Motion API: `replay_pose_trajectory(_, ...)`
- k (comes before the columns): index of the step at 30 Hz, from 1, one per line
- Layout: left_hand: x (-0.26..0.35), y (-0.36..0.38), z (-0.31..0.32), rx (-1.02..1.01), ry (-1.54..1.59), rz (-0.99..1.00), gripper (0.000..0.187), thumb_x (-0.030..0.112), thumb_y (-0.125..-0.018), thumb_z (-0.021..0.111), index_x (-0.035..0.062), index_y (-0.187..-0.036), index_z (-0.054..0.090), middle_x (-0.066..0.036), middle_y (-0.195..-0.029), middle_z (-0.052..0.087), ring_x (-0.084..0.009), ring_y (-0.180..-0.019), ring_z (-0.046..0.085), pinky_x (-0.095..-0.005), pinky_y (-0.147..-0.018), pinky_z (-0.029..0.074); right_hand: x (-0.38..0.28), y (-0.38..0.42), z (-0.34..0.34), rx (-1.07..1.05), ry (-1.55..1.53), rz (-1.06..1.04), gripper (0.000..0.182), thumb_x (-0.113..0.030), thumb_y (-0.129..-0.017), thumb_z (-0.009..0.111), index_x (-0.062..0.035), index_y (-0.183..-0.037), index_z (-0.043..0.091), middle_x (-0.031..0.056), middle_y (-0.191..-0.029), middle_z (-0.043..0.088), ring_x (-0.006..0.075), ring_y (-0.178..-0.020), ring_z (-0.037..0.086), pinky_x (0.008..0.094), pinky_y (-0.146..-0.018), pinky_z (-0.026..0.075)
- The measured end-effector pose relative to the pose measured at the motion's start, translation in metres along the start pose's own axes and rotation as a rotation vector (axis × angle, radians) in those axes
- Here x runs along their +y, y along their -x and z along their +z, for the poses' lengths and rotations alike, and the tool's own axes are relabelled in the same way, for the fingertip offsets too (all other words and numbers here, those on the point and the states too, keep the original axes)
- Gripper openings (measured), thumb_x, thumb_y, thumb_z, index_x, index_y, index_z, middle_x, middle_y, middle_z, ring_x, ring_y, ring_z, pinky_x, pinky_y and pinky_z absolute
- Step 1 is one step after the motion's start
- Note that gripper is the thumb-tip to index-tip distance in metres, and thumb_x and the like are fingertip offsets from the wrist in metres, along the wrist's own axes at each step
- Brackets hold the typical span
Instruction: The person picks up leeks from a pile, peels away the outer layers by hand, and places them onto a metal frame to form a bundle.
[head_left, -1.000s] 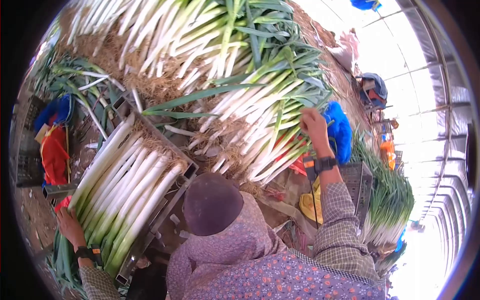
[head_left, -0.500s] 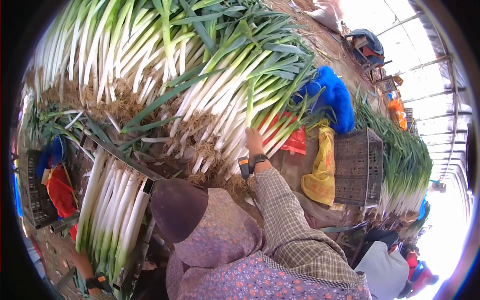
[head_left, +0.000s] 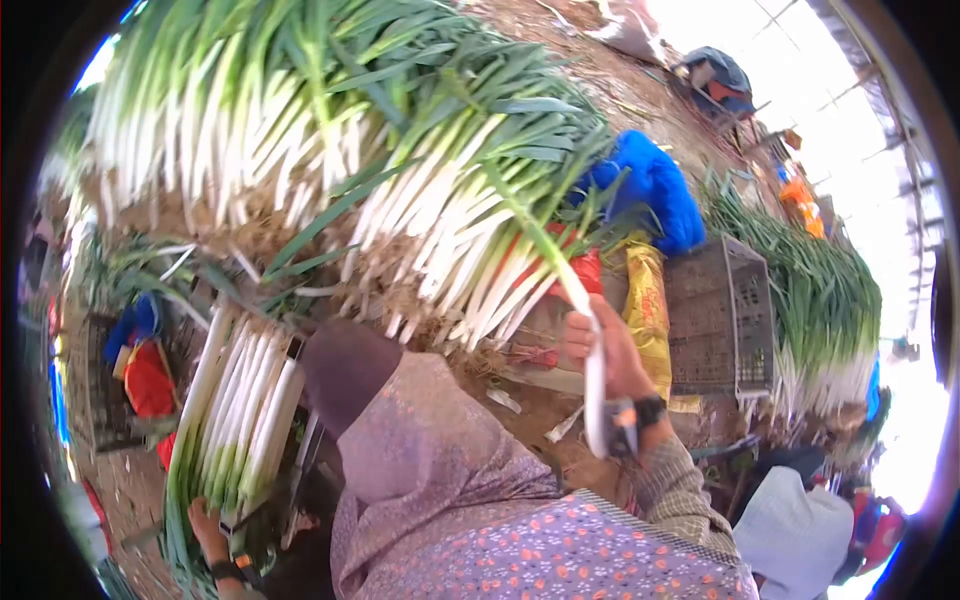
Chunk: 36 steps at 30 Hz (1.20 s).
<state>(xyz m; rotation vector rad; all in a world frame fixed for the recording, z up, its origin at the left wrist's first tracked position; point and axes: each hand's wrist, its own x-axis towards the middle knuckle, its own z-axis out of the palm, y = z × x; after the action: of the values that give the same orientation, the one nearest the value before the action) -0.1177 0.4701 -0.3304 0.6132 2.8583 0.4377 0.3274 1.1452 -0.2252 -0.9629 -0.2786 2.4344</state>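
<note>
My right hand [head_left: 607,350] is closed around a single leek [head_left: 540,240], lifted beside the pile. Its white end hangs down past my wrist and its green leaves point up-left. My left hand [head_left: 208,532] lies against the green leaves of a row of leeks [head_left: 232,400], fingers stretched out. That row sits in a metal frame [head_left: 305,440], white shafts upward and leaves toward me. The large leek pile [head_left: 440,250] fills the space ahead, roots facing my side. Both wrists carry a strapped device.
Behind my right hand are a yellow sack [head_left: 648,320], a blue bag [head_left: 655,195] and a plastic crate [head_left: 715,320]. More leeks [head_left: 820,300] lie further right. Another crate [head_left: 105,390] with a red bag [head_left: 150,380] stands left. A person [head_left: 795,525] sits at lower right.
My right hand has drawn a leek off the pile and moved it right and toward me. My left hand has shifted right, onto the leaves of the framed row.
</note>
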Motion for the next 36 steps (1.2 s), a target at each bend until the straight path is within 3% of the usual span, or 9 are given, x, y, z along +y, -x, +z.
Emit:
replay_pose_trajectory(2,0.014,0.005,0.004,-0.012,-0.012,0.026,0.040,0.007,-0.084,0.061,-0.0001,-0.123,0.055,-0.021,-0.116,0.056,-0.0381,-0.110,0.052,-0.0445,-0.098,0.041,0.001,0.032,0.026,-0.224,-0.210,0.025,0.030,-0.032,-0.102,0.048,-0.0017,-0.103,0.047,-0.0016,-0.073,0.043,0.0082,-0.059,0.042,0.0238,-0.051,0.040)
replay_pose_trajectory(5,0.018,0.013,0.018,0.155,-0.053,0.219,0.037,0.009,-0.084,0.064,-0.0009,-0.119,0.058,-0.021,-0.117,0.059,-0.0404,-0.113,0.052,-0.0460,-0.097,0.042,0.016,0.052,0.106,-0.565,-0.264,-0.010,0.051,-0.026,-0.103,0.041,0.0050,-0.142,0.029,0.0019,-0.077,0.043,0.0107,-0.063,0.044,0.0282,-0.055,0.042)
replay_pose_trajectory(12,0.105,0.060,-0.034,0.236,0.177,-0.003,0.022,0.004,-0.082,0.062,0.0016,-0.104,0.062,-0.016,-0.098,0.062,-0.0325,-0.092,0.061,-0.0383,-0.083,0.049,0.183,0.012,0.293,-0.874,0.795,-0.548,0.068,-0.015,-0.096,0.050,-0.0196,-0.154,0.015,0.0057,-0.086,0.059,0.0142,-0.070,0.056,0.0257,-0.058,0.049)
replay_pose_trajectory(15,0.113,0.072,-0.037,0.383,0.479,-0.057,0.019,-0.003,-0.083,0.059,0.0020,-0.102,0.062,-0.012,-0.091,0.061,-0.0239,-0.082,0.062,-0.0317,-0.076,0.049,0.297,-0.052,0.310,-1.183,1.069,-0.688,0.056,-0.011,-0.090,0.064,-0.0112,-0.143,0.046,0.0082,-0.108,0.067,0.0171,-0.078,0.059,0.0298,-0.075,0.051)
replay_pose_trajectory(17,0.126,0.077,-0.048,0.467,0.469,0.001,0.019,-0.006,-0.084,0.057,0.0018,-0.100,0.063,-0.011,-0.088,0.061,-0.0209,-0.078,0.061,-0.0295,-0.073,0.049,0.363,-0.089,0.299,-1.535,1.301,-1.112,0.047,-0.010,-0.083,0.066,-0.0171,-0.129,0.061,0.0111,-0.094,0.067,0.0328,-0.084,0.061,0.0415,-0.077,0.051)
replay_pose_trajectory(20,0.132,0.071,-0.058,0.477,0.399,0.056,0.021,-0.007,-0.084,0.056,0.0025,-0.101,0.062,-0.011,-0.093,0.062,-0.0244,-0.082,0.062,-0.0294,-0.075,0.049,0.434,-0.143,0.223,-1.676,2.005,-1.094,0.036,-0.014,-0.084,0.061,-0.0215,-0.119,0.066,0.0090,-0.087,0.065,0.0330,-0.083,0.060,0.0443,-0.071,0.049)
replay_pose_trajectory(30,0.079,0.001,0.017,-0.039,-0.062,0.073,0.030,0.020,-0.079,0.067,0.0090,-0.107,0.065,-0.013,-0.106,0.062,-0.0340,-0.105,0.056,-0.0434,-0.090,0.046,0.377,-0.172,0.213,-1.495,2.292,-0.728,0.023,-0.015,-0.083,0.060,-0.0139,-0.103,0.069,0.0125,-0.097,0.067,0.0320,-0.097,0.063,0.0454,-0.087,0.049)
replay_pose_trajectory(32,0.076,0.002,0.023,-0.069,0.016,0.126,0.030,0.023,-0.080,0.067,0.0073,-0.105,0.066,-0.015,-0.100,0.061,-0.0352,-0.101,0.056,-0.0449,-0.088,0.047,0.303,-0.141,0.247,-1.401,1.748,-0.662,0.024,-0.014,-0.082,0.061,-0.0064,-0.105,0.067,0.0151,-0.101,0.065,0.0322,-0.099,0.061,0.0421,-0.087,0.048)
replay_pose_trajectory(36,0.084,0.018,0.025,0.046,0.113,0.249,0.030,0.010,-0.081,0.059,0.0031,-0.110,0.066,-0.016,-0.097,0.056,-0.0347,-0.097,0.054,-0.0424,-0.085,0.044,0.090,-0.100,0.236,-0.382,1.727,-0.741,0.028,-0.008,-0.088,0.060,-0.0066,-0.115,0.066,0.0028,-0.107,0.066,0.0112,-0.094,0.063,0.0262,-0.083,0.049)
